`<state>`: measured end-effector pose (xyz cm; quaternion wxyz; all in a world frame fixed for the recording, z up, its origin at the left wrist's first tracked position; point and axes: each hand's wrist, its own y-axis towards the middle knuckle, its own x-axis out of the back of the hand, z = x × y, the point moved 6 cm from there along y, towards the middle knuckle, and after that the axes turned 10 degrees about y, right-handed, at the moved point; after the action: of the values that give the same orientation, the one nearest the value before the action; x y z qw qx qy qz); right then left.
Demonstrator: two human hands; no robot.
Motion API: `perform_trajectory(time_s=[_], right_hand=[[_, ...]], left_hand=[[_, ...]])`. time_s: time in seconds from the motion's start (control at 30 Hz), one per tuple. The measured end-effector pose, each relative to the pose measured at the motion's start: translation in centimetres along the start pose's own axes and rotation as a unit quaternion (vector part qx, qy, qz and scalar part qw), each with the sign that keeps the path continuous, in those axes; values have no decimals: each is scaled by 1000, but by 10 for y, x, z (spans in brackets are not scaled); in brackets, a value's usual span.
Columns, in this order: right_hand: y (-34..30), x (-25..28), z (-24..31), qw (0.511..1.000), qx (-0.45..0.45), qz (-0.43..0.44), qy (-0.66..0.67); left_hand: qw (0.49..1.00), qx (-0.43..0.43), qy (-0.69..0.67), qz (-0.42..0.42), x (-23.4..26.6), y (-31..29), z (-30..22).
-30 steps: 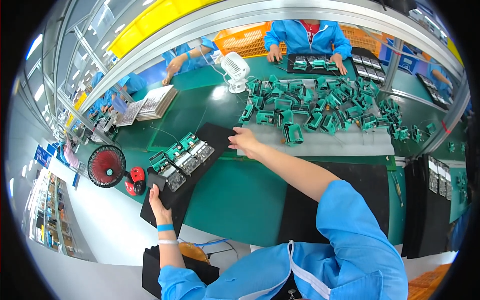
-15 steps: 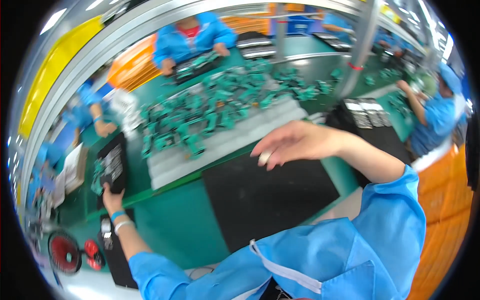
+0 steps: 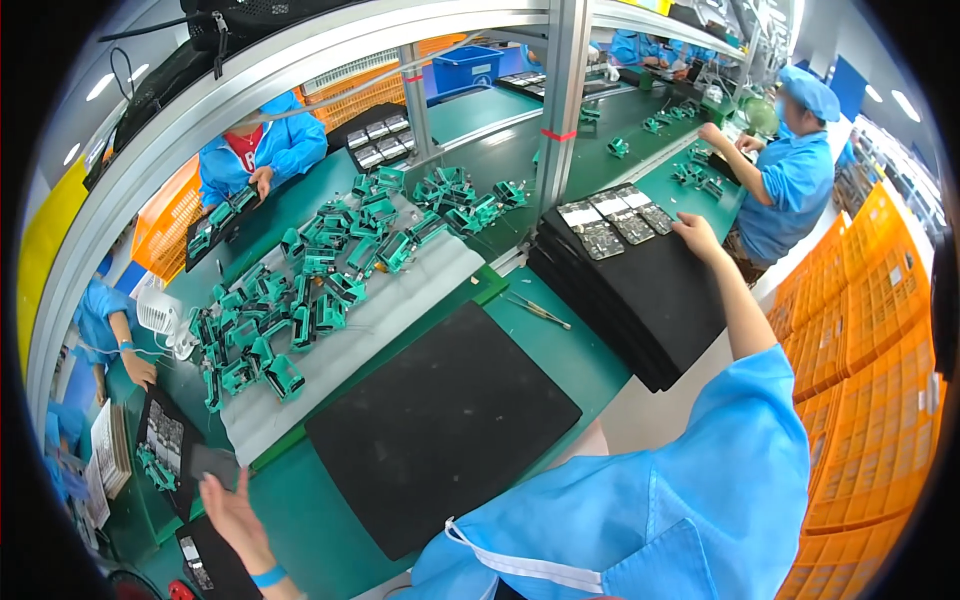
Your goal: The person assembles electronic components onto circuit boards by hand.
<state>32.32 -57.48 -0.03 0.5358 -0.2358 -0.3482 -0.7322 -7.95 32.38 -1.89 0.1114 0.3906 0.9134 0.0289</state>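
My right hand [image 3: 698,238] is at the right edge of a black tray [image 3: 655,292], the top one of a stack, with its fingers curled at that edge. Rows of circuit boards [image 3: 622,222] lie on the far part of this tray, next to my fingertips. At the lower left, my left hand [image 3: 238,518] has its fingers spread and holds nothing that I can see. Just beyond it, a blurred grey patch partly covers the near end of another black tray [image 3: 163,440], which carries boards and green clamp-like fixtures.
In front of me lies a bare black mat [image 3: 445,425]. Many green fixtures [image 3: 310,290] are heaped on a grey foam sheet [image 3: 375,325]. Tweezers [image 3: 540,312] rest beside the tray stack. A metal post [image 3: 562,120] rises behind it. Orange crates [image 3: 860,370] stand at right; co-workers sit around.
The view has swung right. My right hand has moved from over the black mat to the stacked tray's edge. My left hand has let go of the left tray.
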Motion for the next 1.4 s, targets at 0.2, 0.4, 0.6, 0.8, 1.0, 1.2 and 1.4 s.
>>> perform_trajectory(time_s=[0.2, 0.4, 0.6, 0.8, 1.0, 1.2, 1.4], right_hand=[[16, 7, -1, 990, -94, -102, -35], [6, 12, -8, 989, -130, -54, 35], [-26, 34, 21, 977, -140, -64, 150], [-37, 1, 110, 965, -83, 77, 238], [-82, -133, 258, 926, -11, 267, 265], [-172, -277, 405, 821, 214, 496, 184], [-234, -351, 452, 748, 358, 537, 156]], left_hand=[[970, -26, 134, 200, -158, -128, -22], [979, 30, 106, 170, -169, -154, 30], [979, 31, 86, 183, -166, -154, 27], [984, 21, 60, 168, -139, -157, 49], [964, 93, -129, 213, -155, -158, -8], [956, 150, -173, 182, -126, -203, -16], [977, 163, -33, 132, -98, -232, -4]])
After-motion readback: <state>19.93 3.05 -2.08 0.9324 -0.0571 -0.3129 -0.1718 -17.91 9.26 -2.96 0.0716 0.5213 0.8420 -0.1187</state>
